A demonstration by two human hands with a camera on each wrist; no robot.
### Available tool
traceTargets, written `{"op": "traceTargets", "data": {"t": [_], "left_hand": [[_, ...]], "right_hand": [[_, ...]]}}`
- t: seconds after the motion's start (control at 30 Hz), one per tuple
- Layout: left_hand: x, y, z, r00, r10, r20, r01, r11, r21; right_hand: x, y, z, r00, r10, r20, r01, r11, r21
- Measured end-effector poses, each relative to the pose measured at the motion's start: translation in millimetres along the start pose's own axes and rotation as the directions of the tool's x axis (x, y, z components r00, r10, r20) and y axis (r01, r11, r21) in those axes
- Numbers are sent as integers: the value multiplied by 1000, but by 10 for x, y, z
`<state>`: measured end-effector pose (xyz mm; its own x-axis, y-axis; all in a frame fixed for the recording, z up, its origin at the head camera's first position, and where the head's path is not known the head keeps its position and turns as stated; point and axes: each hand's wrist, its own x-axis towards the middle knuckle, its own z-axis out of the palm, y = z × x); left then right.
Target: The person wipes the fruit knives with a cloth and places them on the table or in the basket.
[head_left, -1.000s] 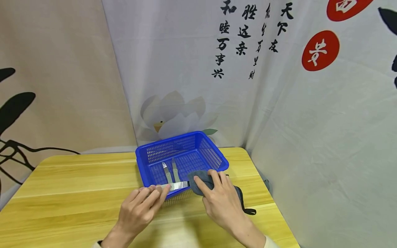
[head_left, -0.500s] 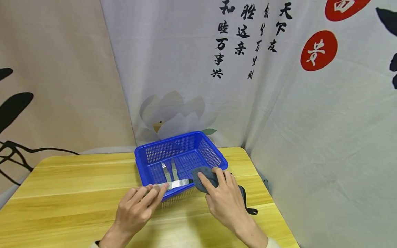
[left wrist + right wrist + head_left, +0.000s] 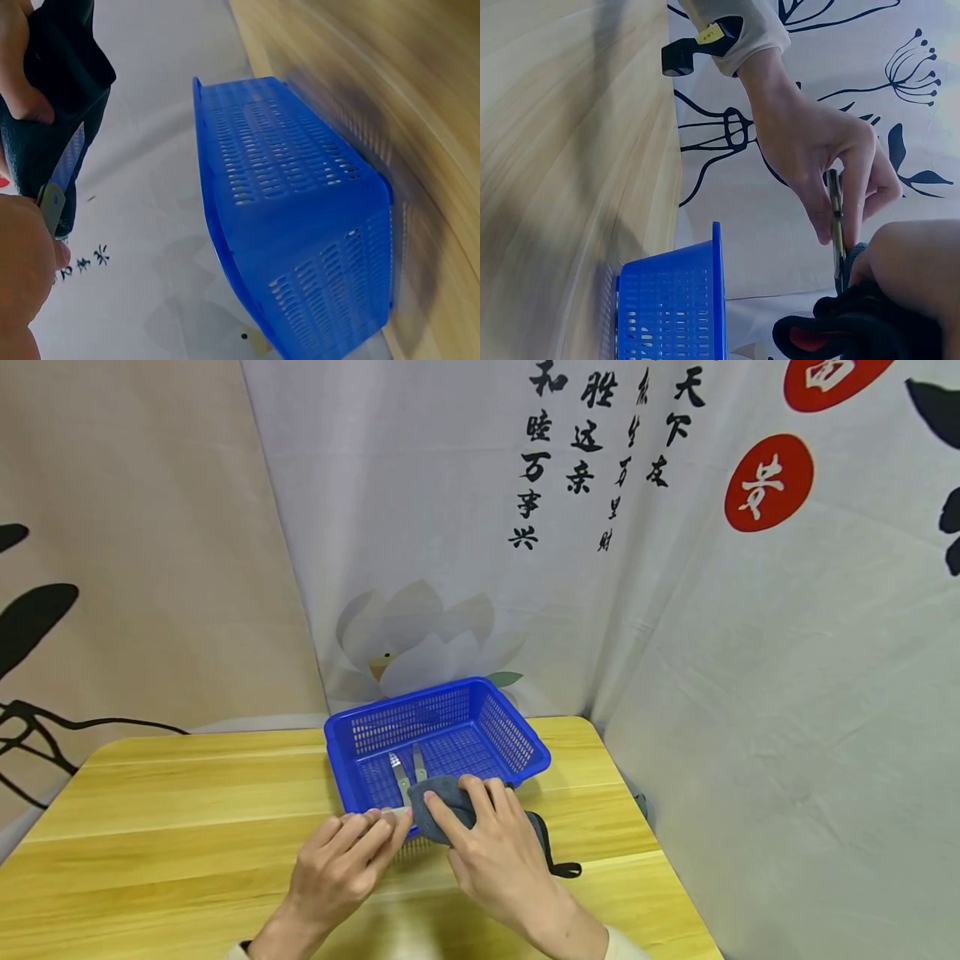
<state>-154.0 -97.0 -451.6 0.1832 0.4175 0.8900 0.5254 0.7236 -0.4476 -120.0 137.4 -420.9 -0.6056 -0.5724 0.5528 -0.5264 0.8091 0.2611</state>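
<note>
My left hand (image 3: 337,864) pinches a knife (image 3: 51,206) by its pale handle, above the near edge of the blue basket (image 3: 401,700). A dark grey cloth (image 3: 442,806) is folded round the blade, and my right hand (image 3: 498,856) grips it there. Only part of the blade (image 3: 69,159) shows in the left wrist view; the cloth hides the rest. Seen edge-on in the right wrist view, the knife (image 3: 835,214) is thin, between left thumb and fingers. Two more knives (image 3: 399,770) with pale handles lie inside the basket, partly hidden by the cloth.
The basket stands towards the back of a wooden table (image 3: 187,827), close to a printed curtain (image 3: 450,485). A black loop (image 3: 566,869) dangles from the cloth at the right. Another curtain (image 3: 787,718) hangs along the table's right side.
My right hand first slid the cloth slightly right, uncovering more blade, then moved it left up to the handle, so the blade is now covered in the head view. The left hand stayed nearly still.
</note>
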Motion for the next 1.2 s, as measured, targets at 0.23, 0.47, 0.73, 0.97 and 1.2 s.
{"op": "traceTargets", "data": {"t": [0.23,0.47,0.73,0.97,1.2], "left_hand": [[-5,2,-7,1000,1,-11,-1,1000,-3],[-4,-3,-13,1000,4,-3,-4,1000,-5],[-41,-57,-33,999,-48,15,48,998,-38],[-120,-136,46,914,-308,263,364,910,-200],[-97,-230,264,722,-452,523,638,728,-251]], "right_hand": [[-8,4,11,1000,0,2,-1,1000,5],[-120,117,43,999,35,29,-34,999,-23],[-390,434,101,991,126,49,-127,992,2],[-752,654,97,957,278,86,-285,954,89],[-1089,719,83,914,395,95,-405,904,139]]}}
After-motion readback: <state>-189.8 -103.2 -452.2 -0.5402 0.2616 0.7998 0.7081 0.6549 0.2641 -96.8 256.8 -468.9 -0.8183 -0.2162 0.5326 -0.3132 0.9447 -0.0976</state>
